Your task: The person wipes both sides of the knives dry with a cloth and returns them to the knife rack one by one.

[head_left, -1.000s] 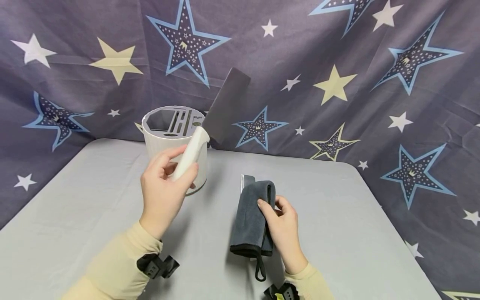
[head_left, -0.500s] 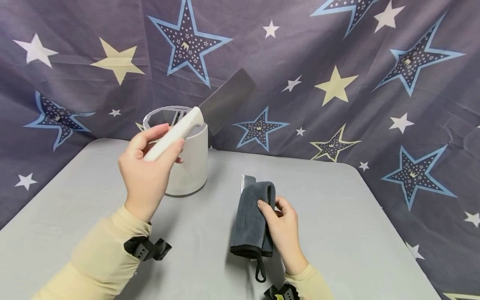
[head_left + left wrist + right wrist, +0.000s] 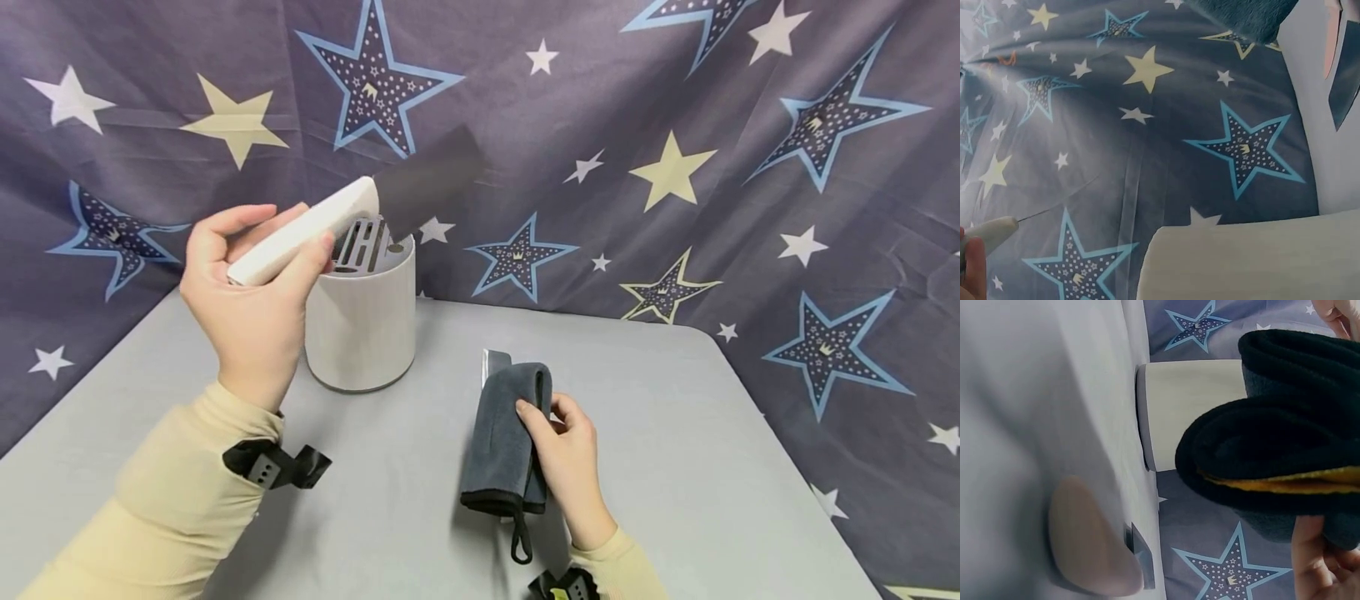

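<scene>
In the head view my left hand (image 3: 251,308) grips the white handle (image 3: 307,229) of a cleaver, raised in front of the holder's rim. Its broad dark blade (image 3: 435,179) points up and right; in the left wrist view the blade (image 3: 1047,209) shows nearly edge-on. My right hand (image 3: 566,454) pinches a folded grey cloth (image 3: 506,442) with black trim and a hanging loop, thumb on its near face. Beneath the cloth lies a knife, its blade tip (image 3: 495,363) showing past the top edge. The right wrist view shows its pale handle (image 3: 1088,534), blurred, on the table.
A white round knife block (image 3: 363,325) with a slotted grey top stands at the back left of the table, partly behind my left hand. The grey-covered table (image 3: 652,433) reaches back to a dark star-patterned curtain (image 3: 585,108).
My left hand has moved left and up with the cleaver, whose blade has tipped further toward the horizontal. The block's right side is more exposed. My right hand and the cloth stay put.
</scene>
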### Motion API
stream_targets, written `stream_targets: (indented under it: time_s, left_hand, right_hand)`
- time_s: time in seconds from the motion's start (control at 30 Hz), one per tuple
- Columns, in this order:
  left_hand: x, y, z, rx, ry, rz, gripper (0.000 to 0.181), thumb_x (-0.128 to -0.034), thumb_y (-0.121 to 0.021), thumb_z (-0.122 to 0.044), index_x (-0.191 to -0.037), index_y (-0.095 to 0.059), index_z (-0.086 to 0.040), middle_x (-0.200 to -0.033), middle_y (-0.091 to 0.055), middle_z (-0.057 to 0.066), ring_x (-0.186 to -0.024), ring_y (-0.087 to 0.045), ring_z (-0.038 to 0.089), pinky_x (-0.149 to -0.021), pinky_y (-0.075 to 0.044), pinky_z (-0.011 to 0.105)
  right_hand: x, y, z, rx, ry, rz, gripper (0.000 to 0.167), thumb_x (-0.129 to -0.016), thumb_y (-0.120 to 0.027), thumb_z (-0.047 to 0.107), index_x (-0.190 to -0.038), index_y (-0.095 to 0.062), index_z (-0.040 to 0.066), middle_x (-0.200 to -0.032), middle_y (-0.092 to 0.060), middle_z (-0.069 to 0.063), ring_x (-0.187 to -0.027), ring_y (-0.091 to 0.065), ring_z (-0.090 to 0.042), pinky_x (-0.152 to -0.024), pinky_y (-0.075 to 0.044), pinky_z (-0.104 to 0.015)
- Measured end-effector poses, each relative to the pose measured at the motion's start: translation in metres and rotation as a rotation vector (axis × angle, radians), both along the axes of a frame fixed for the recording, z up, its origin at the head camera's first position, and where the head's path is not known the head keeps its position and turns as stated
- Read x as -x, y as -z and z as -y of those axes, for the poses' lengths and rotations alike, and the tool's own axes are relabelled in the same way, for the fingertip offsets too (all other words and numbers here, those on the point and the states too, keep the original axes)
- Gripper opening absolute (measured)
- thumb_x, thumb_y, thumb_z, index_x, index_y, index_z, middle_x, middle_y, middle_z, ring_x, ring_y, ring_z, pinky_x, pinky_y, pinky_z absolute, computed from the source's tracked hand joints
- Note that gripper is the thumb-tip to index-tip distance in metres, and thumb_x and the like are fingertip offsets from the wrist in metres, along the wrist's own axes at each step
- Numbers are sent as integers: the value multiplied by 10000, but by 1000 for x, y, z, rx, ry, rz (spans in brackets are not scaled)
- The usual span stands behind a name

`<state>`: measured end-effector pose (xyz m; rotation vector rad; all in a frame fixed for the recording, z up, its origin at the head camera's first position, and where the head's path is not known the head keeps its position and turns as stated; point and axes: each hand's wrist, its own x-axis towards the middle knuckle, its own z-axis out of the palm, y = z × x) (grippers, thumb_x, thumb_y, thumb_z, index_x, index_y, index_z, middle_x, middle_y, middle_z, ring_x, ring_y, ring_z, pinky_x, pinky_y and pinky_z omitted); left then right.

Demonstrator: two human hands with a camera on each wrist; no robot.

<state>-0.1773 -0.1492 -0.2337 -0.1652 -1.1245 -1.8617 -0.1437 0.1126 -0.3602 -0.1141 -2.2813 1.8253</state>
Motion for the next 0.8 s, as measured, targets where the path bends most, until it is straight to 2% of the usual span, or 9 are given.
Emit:
stream_targets:
  time_s: [0.1,0.3,0.4,0.53,0.57,0.77,0.8]
  left_hand:
    - [2,-8,4,-34,-22,-8,368,-628,-829,139,-919,-641,13,-909,-757,143,-804,-730,232,-589,-573,260]
    - [1,-28,10,-107,-43,-41,322,-614,-811,175,-851,-629,53,-879,-736,182,-641,-697,232,-524,-549,249]
    - [0,-37,13,-114,-55,-56,321,-610,-807,177,-849,-630,58,-867,-720,185,-679,-703,240,-522,-548,247]
    - [3,-42,19,-71,-70,-61,312,-614,-810,164,-840,-632,45,-853,-711,166,-636,-693,219,-522,-542,231]
    - [4,-42,21,-24,-91,-60,299,-628,-814,146,-835,-640,19,-853,-714,156,-622,-691,204,-528,-544,231]
    - [8,-46,30,99,-126,-57,266,-660,-825,85,-866,-673,14,-880,-737,149,-595,-668,170,-556,-534,211]
    - [8,-47,31,96,-124,-43,276,-655,-828,79,-883,-678,33,-882,-739,146,-594,-665,170,-560,-531,201]
  right_hand:
    - [0,-1,0,0,3,-1,234,-895,-706,221,-1025,-681,29,-1027,-680,-136,-673,-674,-89,-573,-554,-282]
    - [1,-2,-2,-4,11,-3,241,-897,-704,231,-1029,-683,29,-1039,-684,-143,-671,-674,-91,-575,-555,-281]
    - [1,-2,-3,-2,11,-2,246,-899,-703,231,-1034,-682,26,-1058,-682,-153,-675,-673,-94,-578,-556,-283]
    - [3,-2,-4,-2,27,-8,236,-893,-710,215,-1017,-683,17,-1070,-685,-165,-674,-671,-86,-578,-554,-276]
    - [3,-2,-5,-4,31,-10,232,-891,-711,211,-1010,-683,14,-1070,-687,-167,-673,-670,-84,-578,-553,-274]
    - [4,-4,-10,-18,46,-9,236,-894,-708,223,-1009,-680,19,-1066,-691,-159,-677,-671,-78,-583,-551,-269]
    - [5,-4,-10,-17,49,-8,238,-896,-707,223,-1014,-679,18,-1066,-689,-159,-678,-671,-78,-584,-552,-269]
